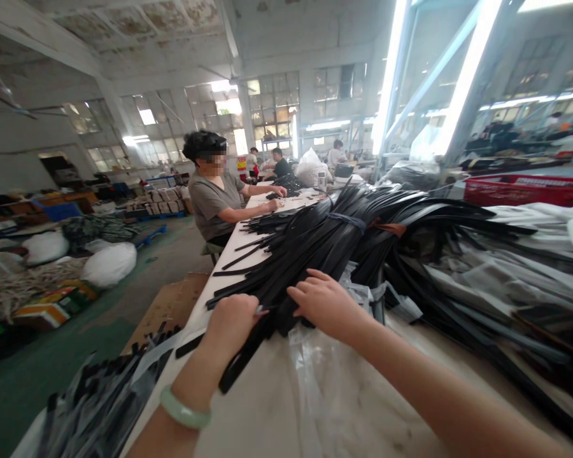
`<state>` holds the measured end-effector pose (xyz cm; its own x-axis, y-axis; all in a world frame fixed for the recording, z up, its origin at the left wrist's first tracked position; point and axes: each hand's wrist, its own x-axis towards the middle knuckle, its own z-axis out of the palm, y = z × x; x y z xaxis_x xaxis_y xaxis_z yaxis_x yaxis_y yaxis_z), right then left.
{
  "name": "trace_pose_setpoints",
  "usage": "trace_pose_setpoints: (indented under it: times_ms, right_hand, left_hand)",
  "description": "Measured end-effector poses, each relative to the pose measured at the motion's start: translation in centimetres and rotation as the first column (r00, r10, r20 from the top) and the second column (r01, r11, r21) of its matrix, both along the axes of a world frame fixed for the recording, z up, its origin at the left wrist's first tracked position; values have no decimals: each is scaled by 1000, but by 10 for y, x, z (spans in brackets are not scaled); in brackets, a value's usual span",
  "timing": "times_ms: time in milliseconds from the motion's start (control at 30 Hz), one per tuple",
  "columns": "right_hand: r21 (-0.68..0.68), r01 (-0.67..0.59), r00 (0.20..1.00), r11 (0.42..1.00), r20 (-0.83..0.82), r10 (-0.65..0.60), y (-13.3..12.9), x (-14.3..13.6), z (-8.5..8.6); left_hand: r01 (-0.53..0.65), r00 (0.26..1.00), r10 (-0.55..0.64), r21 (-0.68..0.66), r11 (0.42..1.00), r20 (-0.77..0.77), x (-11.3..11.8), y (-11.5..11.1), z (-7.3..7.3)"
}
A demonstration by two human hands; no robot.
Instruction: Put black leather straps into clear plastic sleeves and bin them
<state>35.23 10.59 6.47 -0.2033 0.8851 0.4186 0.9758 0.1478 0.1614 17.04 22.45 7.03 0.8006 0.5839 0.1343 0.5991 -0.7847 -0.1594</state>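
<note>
Long black strips (315,245) lie in a large heap across the pale table (258,407), tied with a bluish band (347,220) and a brown band (389,228). My left hand (233,321), with a green bangle on its wrist, is closed at the near ends of the strips; a small light-coloured thing shows at its fingertips, too small to name. My right hand (325,302) rests on the strip ends just to the right, fingers apart. Clear plastic (310,356) lies beneath and beside the right hand.
A person (214,191) in a grey-brown shirt works at the table's left edge. More strips (100,394) are piled at the lower left. A cardboard sheet (172,305) lies on the floor. A red crate (525,189) stands at the right, behind white plastic sheeting.
</note>
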Motion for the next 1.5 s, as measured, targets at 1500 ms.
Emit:
trace_pose_setpoints:
  times_ms: [1500]
  right_hand:
    - [91,7,1000,996,13,-8,-8,-21,-11]
  left_hand:
    - [101,960,-119,83,991,253,3,-33,2]
